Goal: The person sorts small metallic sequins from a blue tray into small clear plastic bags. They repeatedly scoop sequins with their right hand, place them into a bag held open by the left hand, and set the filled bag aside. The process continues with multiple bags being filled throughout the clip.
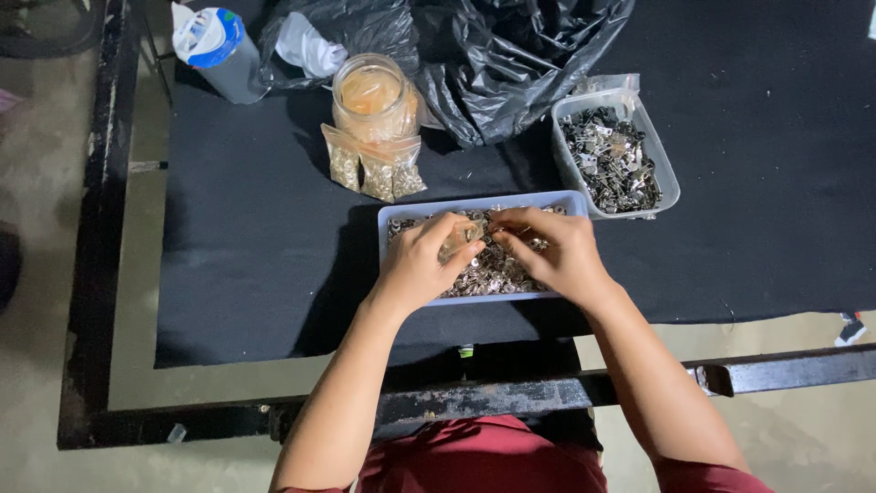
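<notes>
Silvery small metal rings fill a shallow pale-blue tray (394, 219) at the middle of the black-covered bench (237, 256). Left hand (422, 260) pinches a small clear bag (459, 239) over the tray (its contents too small to tell); right hand (557, 251) closes its fingertips at the bag's mouth. Farther right sits a clear tub (671, 183) of darker metal parts.

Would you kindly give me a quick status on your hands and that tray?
Left hand and right hand both in the tray, pinching small metal parts. Nothing blocking; second tub and small bags apart.
</notes>
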